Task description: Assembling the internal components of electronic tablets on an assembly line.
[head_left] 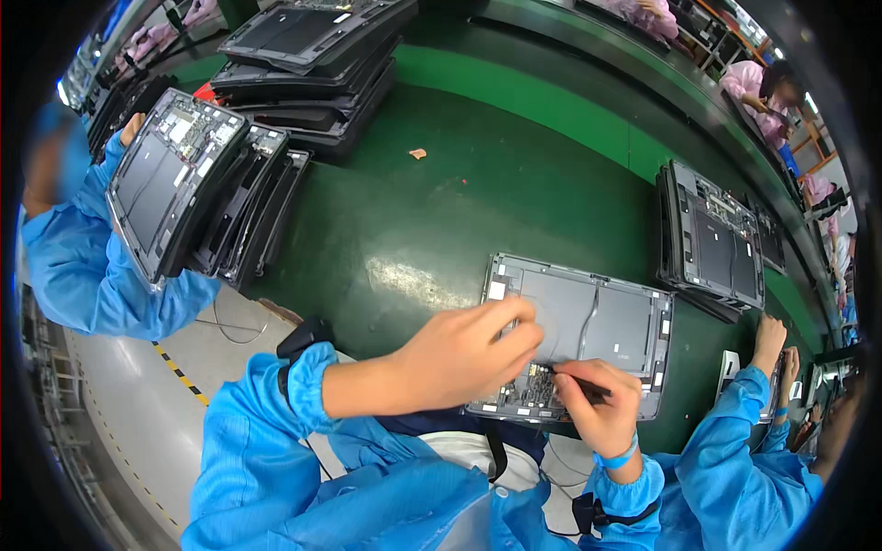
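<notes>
An opened laptop base (634,308) lies in front of me, its grey battery cells, thin dark cable and circuit board (531,390) exposed. Over its left part is my left hand (473,354), fingers bent and drawn together; whatever they may hold is hidden. My right hand (602,404) reaches in at the board's right side. Its thumb and fingers pinch a thin dark tool (595,389), mostly covered by the hand, with the fingertips close above the board. A blue band circles the right wrist.
Stacked laptop bases (317,69) stand at the far left of the green table (514,184). A co-worker in blue (83,266) holds more bases (175,184) at left. Another stack (712,239) is at right, near a second co-worker's hand (770,342). A small orange scrap (418,153) lies mid-table.
</notes>
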### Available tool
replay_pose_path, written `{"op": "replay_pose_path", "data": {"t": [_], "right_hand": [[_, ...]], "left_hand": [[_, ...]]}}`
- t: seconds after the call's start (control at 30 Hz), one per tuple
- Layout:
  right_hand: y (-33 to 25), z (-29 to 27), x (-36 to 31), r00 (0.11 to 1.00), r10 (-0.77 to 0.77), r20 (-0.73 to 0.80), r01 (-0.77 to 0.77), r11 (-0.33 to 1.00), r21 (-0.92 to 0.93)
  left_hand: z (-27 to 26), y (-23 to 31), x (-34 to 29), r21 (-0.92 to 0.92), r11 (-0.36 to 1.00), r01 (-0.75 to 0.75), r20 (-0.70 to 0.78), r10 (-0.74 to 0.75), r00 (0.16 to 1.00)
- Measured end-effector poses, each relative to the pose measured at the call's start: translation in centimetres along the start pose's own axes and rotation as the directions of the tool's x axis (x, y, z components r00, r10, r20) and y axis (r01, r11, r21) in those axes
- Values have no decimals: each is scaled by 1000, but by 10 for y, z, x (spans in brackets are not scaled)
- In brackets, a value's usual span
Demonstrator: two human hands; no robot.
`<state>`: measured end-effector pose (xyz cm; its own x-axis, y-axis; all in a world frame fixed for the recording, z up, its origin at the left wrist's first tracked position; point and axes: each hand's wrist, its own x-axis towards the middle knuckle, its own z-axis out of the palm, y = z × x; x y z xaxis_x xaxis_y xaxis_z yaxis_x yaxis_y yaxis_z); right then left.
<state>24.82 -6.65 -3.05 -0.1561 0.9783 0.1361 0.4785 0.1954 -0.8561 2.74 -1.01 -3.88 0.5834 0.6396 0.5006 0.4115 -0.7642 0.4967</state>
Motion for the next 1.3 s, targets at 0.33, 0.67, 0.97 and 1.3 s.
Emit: {"op": "replay_pose_path", "data": {"t": [0.33, 0.67, 0.97, 1.3], "right_hand": [[1, 11, -1, 927, -374, 11, 357, 874, -331], [-5, 10, 9, 990, -120, -67, 98, 958, -271], [3, 10, 11, 990, 127, -58, -128, 992, -18], [3, 9, 10, 995, 79, -68, -79, 997, 6]], "left_hand": [[6, -4, -10, 40, 997, -66, 66, 63, 996], [2, -6, 5, -30, 997, 73, 201, -66, 977], [-17, -13, 45, 48, 962, 267, 557, -248, 792], [-26, -28, -30, -83, 992, -98, 204, 113, 972]]}}
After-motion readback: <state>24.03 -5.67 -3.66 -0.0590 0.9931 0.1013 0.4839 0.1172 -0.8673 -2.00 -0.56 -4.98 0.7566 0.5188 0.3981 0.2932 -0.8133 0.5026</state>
